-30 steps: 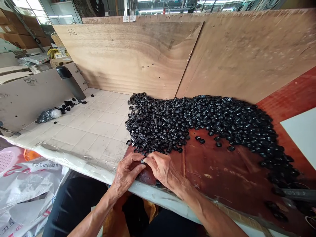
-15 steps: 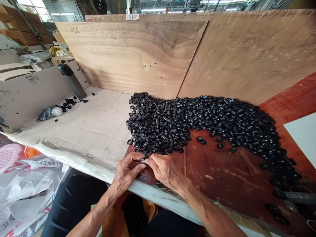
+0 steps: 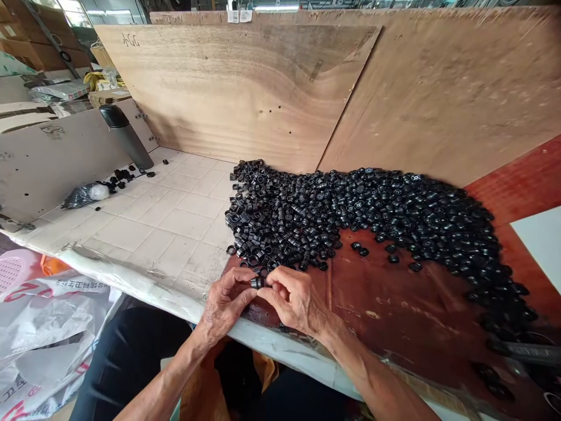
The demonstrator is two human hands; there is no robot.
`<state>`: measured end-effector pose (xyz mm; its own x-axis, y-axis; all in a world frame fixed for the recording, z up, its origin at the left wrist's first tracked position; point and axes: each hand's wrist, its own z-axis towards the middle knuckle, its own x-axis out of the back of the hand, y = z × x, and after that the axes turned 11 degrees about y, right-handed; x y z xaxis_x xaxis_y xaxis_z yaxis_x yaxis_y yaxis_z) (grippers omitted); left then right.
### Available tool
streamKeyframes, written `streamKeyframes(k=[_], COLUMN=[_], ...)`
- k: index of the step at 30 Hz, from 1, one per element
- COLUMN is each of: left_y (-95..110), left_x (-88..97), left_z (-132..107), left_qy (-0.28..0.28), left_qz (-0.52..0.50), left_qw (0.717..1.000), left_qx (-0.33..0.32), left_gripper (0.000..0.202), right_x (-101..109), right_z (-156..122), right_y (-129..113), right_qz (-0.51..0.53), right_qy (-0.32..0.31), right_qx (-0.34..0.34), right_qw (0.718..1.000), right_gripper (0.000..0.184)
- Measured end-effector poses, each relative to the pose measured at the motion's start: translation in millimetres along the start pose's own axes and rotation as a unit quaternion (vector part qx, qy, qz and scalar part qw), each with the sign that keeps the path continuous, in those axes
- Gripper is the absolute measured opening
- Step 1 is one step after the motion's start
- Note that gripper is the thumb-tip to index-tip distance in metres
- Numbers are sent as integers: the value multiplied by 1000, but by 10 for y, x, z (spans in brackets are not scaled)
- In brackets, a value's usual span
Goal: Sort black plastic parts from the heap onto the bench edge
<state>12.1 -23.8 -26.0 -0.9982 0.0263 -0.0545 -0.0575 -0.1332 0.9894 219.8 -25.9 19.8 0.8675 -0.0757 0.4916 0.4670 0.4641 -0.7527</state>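
Between my two hands, near the table's front edge, is a small black ring-shaped plastic part. My left hand pinches its left side between thumb and forefinger. On the right side, the thumb and fingers of my right hand are closed on the same part. Just beyond my fingertips starts a big pile of similar black plastic parts, rings at the left and rounder cap-like pieces toward the right. One more black piece lies by the edge under my right wrist, mostly hidden.
A wooden board stands behind the pile. At the left are a grey flask, a dark plastic bag and scattered black bits. Some loose caps lie on the red-brown surface. A dark tool-like object sits far right.
My right thumb and fingers have shifted and opened slightly around the black part, so more of it shows. My left hand keeps its pinch. The view has tilted slightly.
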Motion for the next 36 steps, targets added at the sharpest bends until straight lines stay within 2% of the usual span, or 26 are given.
streamKeyframes(k=[2,6,10,14,16,19,24,27,30,33,36], left_y=[3,0,2,35,57,86,112,113,108,88,67], left_x=[1,9,7,-10,-16,-20,-27,-35,-39,-24,6], left_z=[4,13,18,24,34,58,91,92,87,87,85], left_qy=[-4,-14,-17,-21,-23,-25,-30,-30,-30,-40,-32], left_qz=[-3,11,-3,-23,-37,-57,-84,-94,-114,-123,-76], left_qw=[1000,1000,1000,999,999,998,996,995,993,992,996], left_qx=[-7,-26,-26,-30,-24,-4,12,-1,2,3,-42], left_gripper=[23,21,19,20,21,22,22,22,21,21,23], right_x=[-4,-8,12,38,45,51,80,95,100,75,3], right_z=[0,12,41,68,76,87,126,144,137,99,35], right_y=[18,30,11,26,48,64,-6,-79,-144,-185,-220], right_qz=[11,-24,-3,-12,3,22,-12,-37,-24,-16,-37], right_qy=[-1,2,-11,3,1,0,-16,-10,-6,-6,17], right_qx=[24,29,50,39,62,111,123,115,93,85,46], right_qw=[1000,999,999,999,998,994,992,993,995,996,998], right_gripper=[5,25,10,18,8,12,12,22,13,13,12])
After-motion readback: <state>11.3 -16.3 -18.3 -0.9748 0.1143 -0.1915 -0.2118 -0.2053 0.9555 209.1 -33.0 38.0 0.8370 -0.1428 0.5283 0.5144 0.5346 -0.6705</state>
